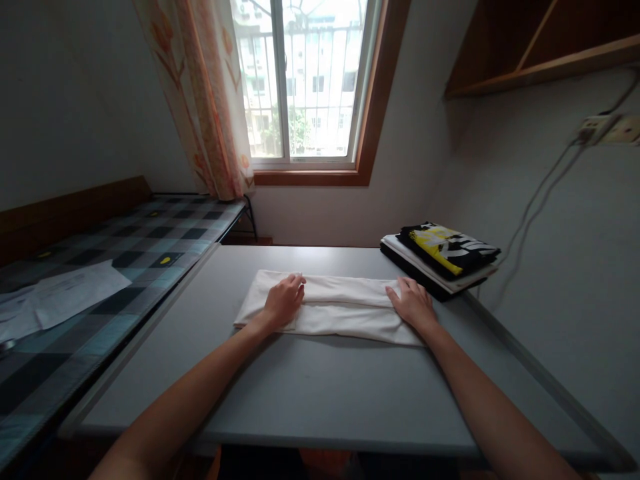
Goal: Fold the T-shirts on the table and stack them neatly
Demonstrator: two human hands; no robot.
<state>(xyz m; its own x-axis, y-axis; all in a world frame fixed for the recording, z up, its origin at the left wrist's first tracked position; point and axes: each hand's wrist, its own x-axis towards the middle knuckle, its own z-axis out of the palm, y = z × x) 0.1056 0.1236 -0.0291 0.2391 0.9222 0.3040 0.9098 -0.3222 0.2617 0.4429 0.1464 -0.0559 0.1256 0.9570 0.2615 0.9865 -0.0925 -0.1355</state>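
A cream-white cloth (345,320) lies folded into a long, low strip across the middle of the grey table (310,393). On its left part rests my left hand (286,300), palm down, with the fingers bent over the fabric; whether they pinch any of it cannot be made out. My right hand (413,305) lies on the right end of the cloth, its fingers spread and thumb apart. A lengthwise fold line runs between the two hands.
Behind my right hand stands a stack of folded clothes (445,257), black and white with a yellow print. To the left is a bed (165,233) with a checked cover and papers (75,293). A window and curtain are beyond the table.
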